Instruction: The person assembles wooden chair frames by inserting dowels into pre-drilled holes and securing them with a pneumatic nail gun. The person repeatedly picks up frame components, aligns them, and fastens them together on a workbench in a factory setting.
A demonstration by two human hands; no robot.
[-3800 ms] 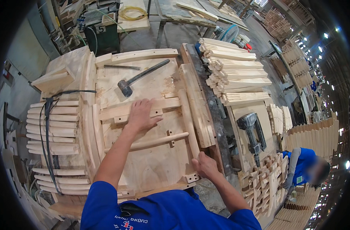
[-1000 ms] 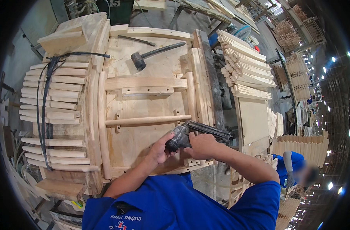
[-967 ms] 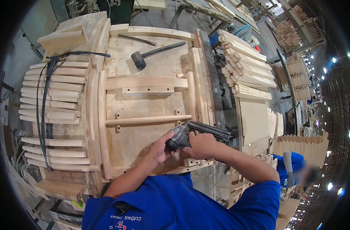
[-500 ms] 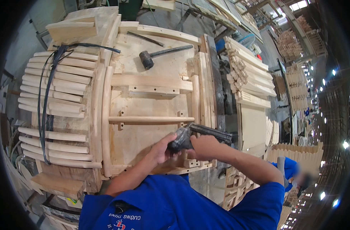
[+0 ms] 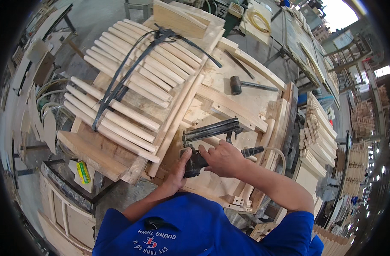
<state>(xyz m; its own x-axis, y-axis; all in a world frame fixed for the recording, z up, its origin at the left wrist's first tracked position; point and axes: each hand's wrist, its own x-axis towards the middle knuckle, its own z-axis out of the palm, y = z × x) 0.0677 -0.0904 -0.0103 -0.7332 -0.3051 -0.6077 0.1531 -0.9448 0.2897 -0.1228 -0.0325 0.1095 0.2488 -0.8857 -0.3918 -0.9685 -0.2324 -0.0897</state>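
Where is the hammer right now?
In the head view the hammer lies on the wooden frame, up and to the right, beyond the nail gun that both hands hold.

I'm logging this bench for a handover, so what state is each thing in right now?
Nail gun: gripped by both hands, on the wooden frame.
Left hand: on the gun's body.
Right hand: closed round its handle.
Air hose: attached at the handle end.
Hammer: lying flat, untouched.
Wooden frame: flat on the bench.
Slats: stacked under a black strap.
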